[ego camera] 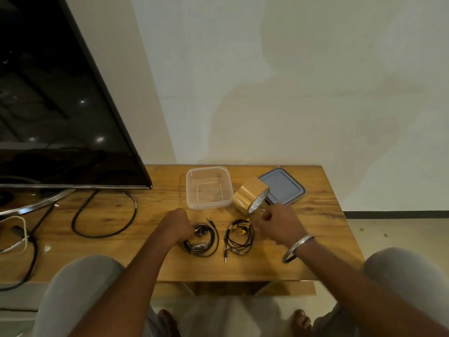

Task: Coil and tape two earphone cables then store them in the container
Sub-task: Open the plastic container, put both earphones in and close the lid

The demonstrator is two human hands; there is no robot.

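Black earphone cable, left coil [201, 240]: left hand [177, 224] curled closed at its edge, apparently pinching it. Right hand [279, 224] curled beside the second coil [239, 237], grip unclear. Tape roll [250, 195], empty container [208, 187] and lid [283, 185] lie beyond on the table [315, 227]. Step: taping; next, probably free a tape strip.

left hand [177, 224]: fingers curled | right hand [279, 223]: loosely fisted
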